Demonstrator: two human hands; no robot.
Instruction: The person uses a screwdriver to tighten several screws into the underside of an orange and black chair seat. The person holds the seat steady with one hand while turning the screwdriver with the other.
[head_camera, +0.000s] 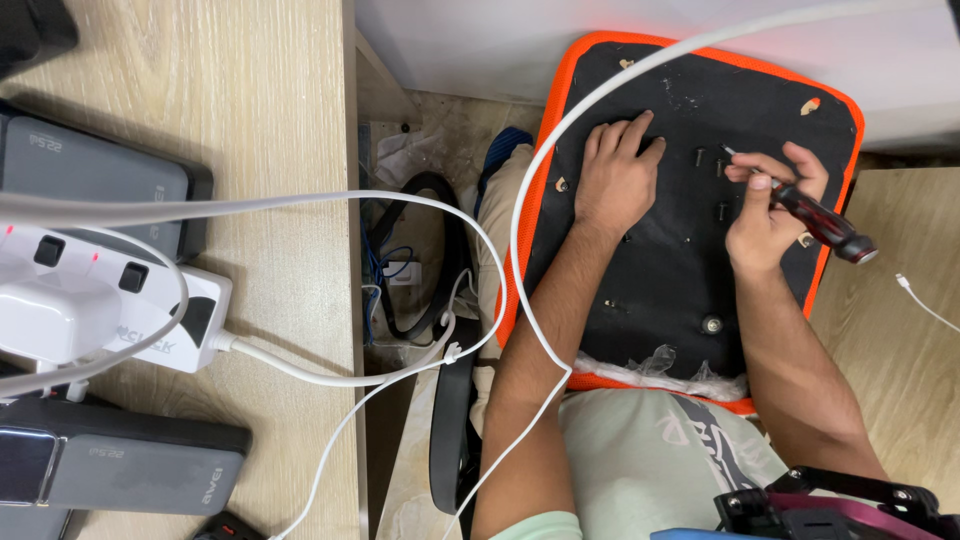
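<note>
The left hand (617, 172) lay flat and open on the black seat underside (690, 270) while the right hand (768, 205) gripped a screwdriver (815, 220) at one of several screws (700, 155) that stood proud.

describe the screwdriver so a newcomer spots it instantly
Find the black seat panel with the orange rim on the person's lap. At its right edge, the right hand holds the screwdriver: a dark red-and-black handle, its thin metal tip angled toward the panel's screws.
</note>
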